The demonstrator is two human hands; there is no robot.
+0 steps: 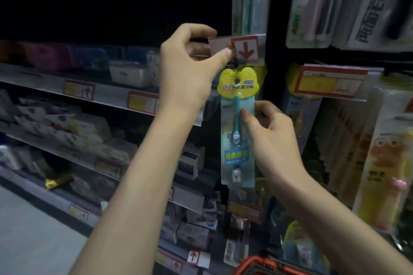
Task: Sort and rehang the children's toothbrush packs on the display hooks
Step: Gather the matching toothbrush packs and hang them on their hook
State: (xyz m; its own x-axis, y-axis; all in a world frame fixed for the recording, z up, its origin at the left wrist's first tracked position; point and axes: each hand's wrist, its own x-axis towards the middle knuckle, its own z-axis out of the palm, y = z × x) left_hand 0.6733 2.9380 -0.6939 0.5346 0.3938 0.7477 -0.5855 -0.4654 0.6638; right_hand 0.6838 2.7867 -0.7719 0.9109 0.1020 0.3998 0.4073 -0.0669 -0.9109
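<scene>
Right hand [268,131] is being clamped on toothbrush pack [238,140]; price tag [243,49] is being pinched up w/ left hand [187,67]. Risk: hook [234,65] being missed if pack's tilted.

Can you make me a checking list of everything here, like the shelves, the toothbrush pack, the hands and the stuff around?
Surface: no table; a shelf with price labels, next to a dark hanging rack.
Job's things: pack, blue with a yellow top, upright just under the tag; cannot tell if its hole is on a hook.
Clutter: red basket at the bottom edge.
Hands: left hand pinches the red-arrow tag; right hand pinches the pack's middle.
Cables: nothing seen.
Surroundings: boxes on the shelves to the left, other packs hanging to the right; dim and blurry.
</scene>
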